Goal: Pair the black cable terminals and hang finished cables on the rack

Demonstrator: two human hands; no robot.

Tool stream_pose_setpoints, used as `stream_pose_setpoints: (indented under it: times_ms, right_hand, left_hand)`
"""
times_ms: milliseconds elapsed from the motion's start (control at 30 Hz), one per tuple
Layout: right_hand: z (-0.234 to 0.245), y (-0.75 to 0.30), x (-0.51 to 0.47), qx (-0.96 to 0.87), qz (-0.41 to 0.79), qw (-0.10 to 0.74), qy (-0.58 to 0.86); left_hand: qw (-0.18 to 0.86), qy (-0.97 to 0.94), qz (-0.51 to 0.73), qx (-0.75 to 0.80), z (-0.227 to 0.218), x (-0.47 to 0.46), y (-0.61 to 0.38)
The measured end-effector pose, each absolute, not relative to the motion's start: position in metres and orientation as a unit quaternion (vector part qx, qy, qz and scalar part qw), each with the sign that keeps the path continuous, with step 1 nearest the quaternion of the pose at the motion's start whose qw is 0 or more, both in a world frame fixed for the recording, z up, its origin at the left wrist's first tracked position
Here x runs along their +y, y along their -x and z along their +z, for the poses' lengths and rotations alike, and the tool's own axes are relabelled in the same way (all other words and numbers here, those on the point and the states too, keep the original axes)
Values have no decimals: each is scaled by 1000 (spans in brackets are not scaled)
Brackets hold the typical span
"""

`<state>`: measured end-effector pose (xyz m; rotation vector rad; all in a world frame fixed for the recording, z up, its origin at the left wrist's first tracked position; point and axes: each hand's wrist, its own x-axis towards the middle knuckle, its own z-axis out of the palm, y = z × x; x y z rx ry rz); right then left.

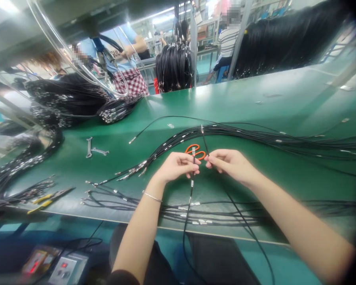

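On my feed, two bare forearms reach in from the bottom edge over a green bench mat (249, 107). The left hand (176, 168) holds a black cable (192, 172) upright in a narrow pinch between thumb and fingertips, and a metal sleeve (192, 183) sits on the cable just below that hand. The right hand (231, 166) grips a second black cable (205, 143) in the same narrow pinch, with its metal tip (202, 128) pointing away from me. Both cables stand in the small gap between the hands, whose fingertips are close but not clearly touching. Orange-handled scissors (195, 151) lie on the mat just beyond the fingers. Long runs of loose cable with metal sleeves (255, 137) stretch across the mat beyond the hands, and another run (213, 215) passes beneath the wrists. A thin bracelet (152, 196) circles the left wrist. Farther left lie two spanners (89, 147) and yellow-handled pliers (44, 204). Heaped cable bundles (68, 99) sit at the far left of the bench, and more bundles (173, 67) hang beyond it. A person in a striped shirt (229, 45) sits past the bench.
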<state>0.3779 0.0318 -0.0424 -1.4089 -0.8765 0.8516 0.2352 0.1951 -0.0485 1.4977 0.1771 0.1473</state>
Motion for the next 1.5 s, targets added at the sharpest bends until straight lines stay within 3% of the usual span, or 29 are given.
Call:
stream_pose_setpoints:
  times_ms: [333,833,900,1000,1100,1500]
  right_hand:
    - [-49,-347,33,-314,520,562,562]
    - [-60,-348,33,-365,530,514,567]
    - [-60,-352,32,-392,469,522,595]
    - [-58,-360,30,-487,233,563,626]
    - [-55,-365,27,-582,62,539,606]
    - [-50,-358,24,-622,26,520,585]
  left_hand:
    - [765,-613,156,120,-45,190,-238]
    - [770,-615,147,87,-44,185,-236]
    - [769,-620,133,86,-45,184,-235]
    - [769,-628,96,70,-46,183,-233]
    - [775,-626,74,41,-46,181,-232]
    - [757,-650,56,35,-42,181,-227]
